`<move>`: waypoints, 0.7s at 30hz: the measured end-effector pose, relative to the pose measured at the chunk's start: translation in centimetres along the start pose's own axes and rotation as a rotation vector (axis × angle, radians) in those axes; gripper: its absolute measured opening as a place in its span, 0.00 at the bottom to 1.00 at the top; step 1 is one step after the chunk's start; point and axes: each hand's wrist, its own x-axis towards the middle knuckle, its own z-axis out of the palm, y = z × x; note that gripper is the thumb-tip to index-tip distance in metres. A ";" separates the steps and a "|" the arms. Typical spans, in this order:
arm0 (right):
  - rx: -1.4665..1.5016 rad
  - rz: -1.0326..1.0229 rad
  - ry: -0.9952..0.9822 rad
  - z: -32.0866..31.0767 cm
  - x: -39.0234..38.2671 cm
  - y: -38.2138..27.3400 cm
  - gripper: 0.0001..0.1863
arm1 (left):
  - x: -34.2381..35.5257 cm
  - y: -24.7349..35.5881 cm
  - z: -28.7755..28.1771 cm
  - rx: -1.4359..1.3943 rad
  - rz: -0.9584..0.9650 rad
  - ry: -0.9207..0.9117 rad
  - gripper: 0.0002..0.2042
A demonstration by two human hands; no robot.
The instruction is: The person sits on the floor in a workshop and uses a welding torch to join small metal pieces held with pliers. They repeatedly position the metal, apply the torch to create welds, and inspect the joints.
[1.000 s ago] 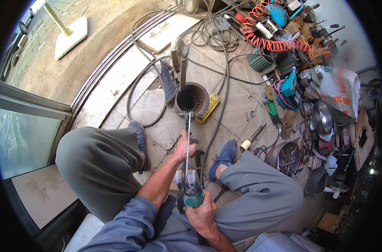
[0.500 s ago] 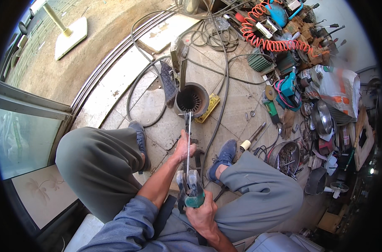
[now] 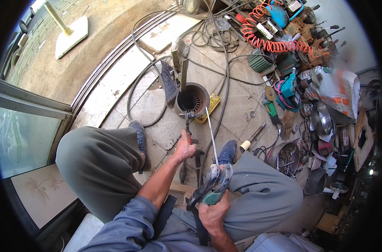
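In front of me a round metal motor housing (image 3: 193, 98) stands on the floor, slots showing inside its dark bore. My left hand (image 3: 185, 148) is closed round a dark metal hand tool (image 3: 187, 122), whose crosswise head is at the housing's near rim; its exact kind is unclear. Lower right, my right hand (image 3: 215, 213) grips a green and grey welding electrode holder (image 3: 216, 187). A thin welding rod (image 3: 211, 133) sticks up from its jaws, the tip just right of the rim. Below the left hand lies a hammer (image 3: 198, 157).
A yellow block (image 3: 214, 107) sits against the housing, with black cables (image 3: 226, 63) running past. A yellow-ended rod tool (image 3: 245, 145), an angle grinder (image 3: 271, 110) and a metal bowl of parts (image 3: 283, 157) lie right. An orange coiled hose (image 3: 266, 40) crosses machine parts at back right.
My right hand has shifted right with the electrode holder, and the rod now slants away from the left-hand tool, its tip right of the rim. The left hand stays in place.
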 end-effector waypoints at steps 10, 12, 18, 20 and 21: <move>0.056 0.032 -0.054 -1.0 0.1 -0.6 0.21 | -0.2 0.3 0.0 0.049 -0.042 -0.032 0.29; 0.040 0.035 -0.055 -1.5 0.7 -1.7 0.20 | -0.4 0.6 -0.1 0.027 -0.059 -0.039 0.29; -0.001 -0.012 -0.057 -1.0 0.2 0.4 0.13 | -0.2 0.3 0.7 -0.041 -0.083 -0.023 0.29; -0.020 -0.013 -0.055 -0.9 0.0 0.6 0.13 | -0.1 0.2 1.1 -0.086 -0.079 -0.021 0.28; -0.036 -0.014 -0.052 -0.9 0.0 0.3 0.13 | -0.1 0.2 1.1 -0.087 -0.074 -0.021 0.28</move>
